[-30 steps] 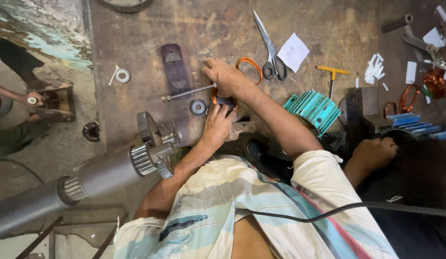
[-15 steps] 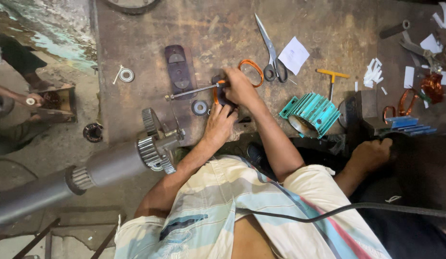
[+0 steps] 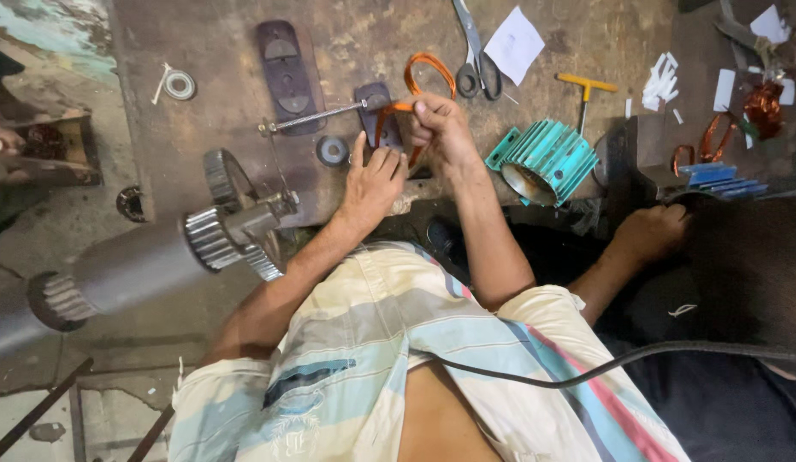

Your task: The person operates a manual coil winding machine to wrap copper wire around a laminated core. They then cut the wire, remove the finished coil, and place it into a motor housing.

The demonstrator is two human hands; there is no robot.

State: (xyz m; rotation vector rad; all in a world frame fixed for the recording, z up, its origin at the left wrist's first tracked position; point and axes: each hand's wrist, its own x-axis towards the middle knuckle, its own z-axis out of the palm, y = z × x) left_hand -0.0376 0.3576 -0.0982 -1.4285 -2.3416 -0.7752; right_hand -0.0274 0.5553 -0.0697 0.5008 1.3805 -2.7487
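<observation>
Head view, left hand: the left hand (image 3: 374, 174) lies flat with fingers spread, pressing on the lower end of a small dark plate (image 3: 378, 114) on the bench (image 3: 201, 51).
Head view, right hand: the right hand (image 3: 440, 130) is closed, pinching an orange wire loop (image 3: 429, 70) against the plate's right edge.
Wire: the loop arches up from the fingers toward the scissors (image 3: 475, 60), which lie just beyond it.
Rod: a thin metal rod (image 3: 316, 116) runs left from the plate, near a long dark slotted plate (image 3: 284, 73).
Nearby: a small grey ring (image 3: 332, 151) lies just left of the left hand; a teal finned housing (image 3: 543, 158) sits right of the right wrist.
Front edge: a geared steel shaft (image 3: 150, 261) juts out past the bench.
Other person: another person's hand (image 3: 650, 233) rests at the right, well apart.
</observation>
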